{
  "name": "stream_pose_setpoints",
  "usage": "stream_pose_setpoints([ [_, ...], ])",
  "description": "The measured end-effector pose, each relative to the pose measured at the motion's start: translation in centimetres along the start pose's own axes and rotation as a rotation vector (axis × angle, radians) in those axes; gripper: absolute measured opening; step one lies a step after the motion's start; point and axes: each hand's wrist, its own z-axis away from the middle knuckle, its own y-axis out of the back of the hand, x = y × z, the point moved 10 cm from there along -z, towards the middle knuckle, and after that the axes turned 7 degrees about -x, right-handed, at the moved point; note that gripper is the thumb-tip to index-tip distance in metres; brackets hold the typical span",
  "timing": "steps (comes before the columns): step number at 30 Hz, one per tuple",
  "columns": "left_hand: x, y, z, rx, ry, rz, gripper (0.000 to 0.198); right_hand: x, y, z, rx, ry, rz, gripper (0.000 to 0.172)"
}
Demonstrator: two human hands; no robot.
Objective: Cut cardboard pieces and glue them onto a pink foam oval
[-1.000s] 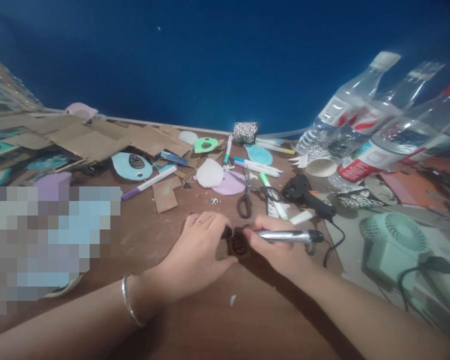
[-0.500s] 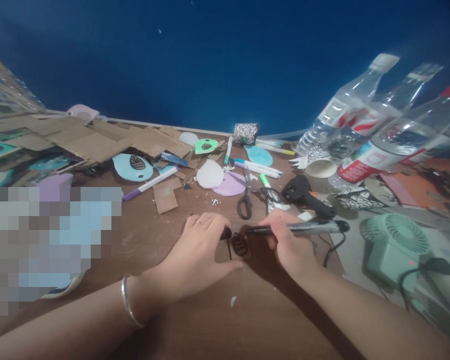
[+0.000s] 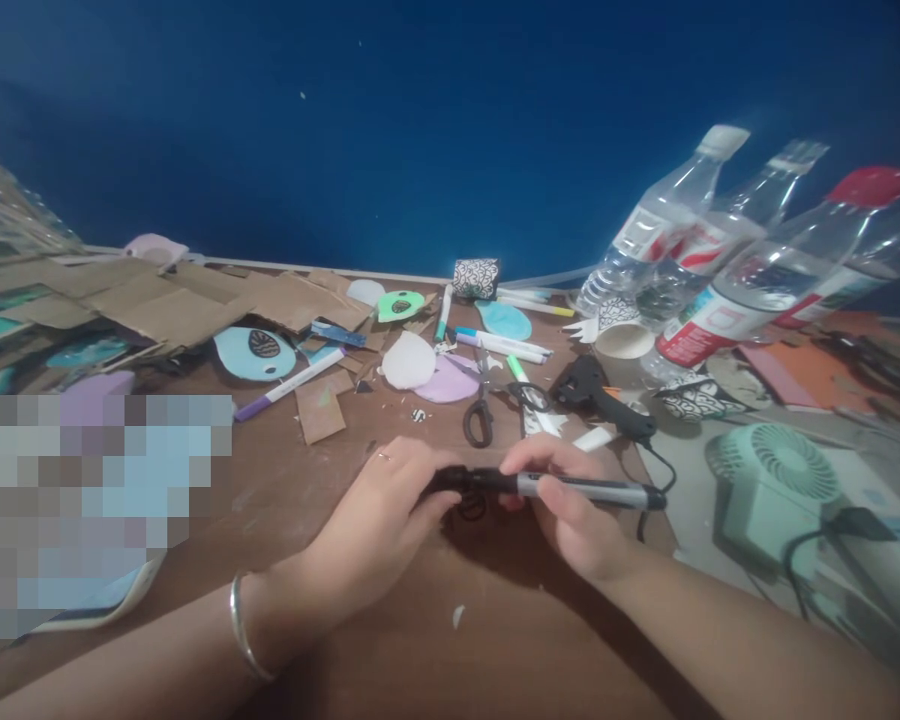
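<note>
- The left hand (image 3: pixel 379 515) lies low on the brown surface (image 3: pixel 435 650); its fingers (image 3: pixel 420 490) are closed around the black end of a marker (image 3: pixel 607 491); a thin bangle (image 3: pixel 241 625) sits on that wrist
- The right hand (image 3: pixel 574 515) grips the same marker by its silver barrel, fingers curled over it from above — the marker lies nearly level between the two hands, just above the surface, its far end pointing right
- Under the marker, between the hands, a small dark piece (image 3: pixel 471 507) with a drawn oval lies on the surface; most of it is hidden
- Just beyond the hands lie black-handled scissors (image 3: pixel 480 418); beside them is a black glue gun (image 3: pixel 596 388), its cord trailing past the right hand
- Farther back and to the left — a purple-capped pen (image 3: pixel 289 383); a light blue cut-out (image 3: pixel 253 352); cardboard scraps (image 3: pixel 172 300) in a loose heap
- To the right stands a pale green fan (image 3: pixel 776 480); behind it are clear plastic bottles (image 3: pixel 667 225), close together
</note>
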Motion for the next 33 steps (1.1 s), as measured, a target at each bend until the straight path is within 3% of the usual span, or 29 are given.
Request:
stream_pose_setpoints([
  [3, 1.5, -0.3, 0.2, -0.039, -0.141, 0.009, 0.017, -0.3, -1.6, -0.1, -0.095, 0.014, 0.157, 0.045],
  [6, 3.0, -0.3, 0.6, -0.070, -0.255, 0.028, 0.014, -2.3, -2.9, 0.1, -0.116, 0.156, 0.378, 0.044],
  [9, 3.9, -0.4, 0.8, -0.133, -0.274, 0.084, 0.010, -4.0, -4.1, 0.5, -0.146, 0.275, 0.519, 0.040],
  [13, 3.6, -1.3, 1.2, -0.207, -0.220, 0.216, 0.010, -4.2, -4.9, 0.3, -0.224, 0.324, 0.682, 0.043],
  [15, 2.2, -1.1, 1.2, -0.122, -0.125, 0.307, 0.013, -4.0, -4.9, 0.0, -0.225, 0.315, 0.781, 0.053],
  [19, -2.9, 2.0, 1.8, 0.310, 0.161, 0.466, 0.021, -2.4, -6.2, -0.1, -0.322, 0.222, 1.059, 0.072],
  [21, -4.6, 3.7, 2.0, 0.465, 0.215, 0.519, 0.023, -1.9, -6.2, -0.1, -0.330, 0.152, 1.145, 0.069],
  [23, -5.6, 5.0, 1.8, 0.545, 0.226, 0.552, 0.027, -1.5, -6.3, 0.1, -0.359, 0.114, 1.163, 0.060],
  [28, -7.2, 5.1, 0.7, 0.491, 0.234, 0.587, 0.051, -1.5, -6.3, 0.3, -0.343, 0.187, 1.148, 0.043],
  [30, -7.3, 4.8, 0.7, 0.475, 0.216, 0.558, 0.057, -2.0, -5.8, 0.3, -0.275, 0.252, 1.087, 0.047],
  [33, -5.7, 5.4, 1.0, 0.497, 0.141, 0.342, 0.058, -3.1, -4.3, 0.3, -0.114, 0.317, 0.892, 0.051],
])
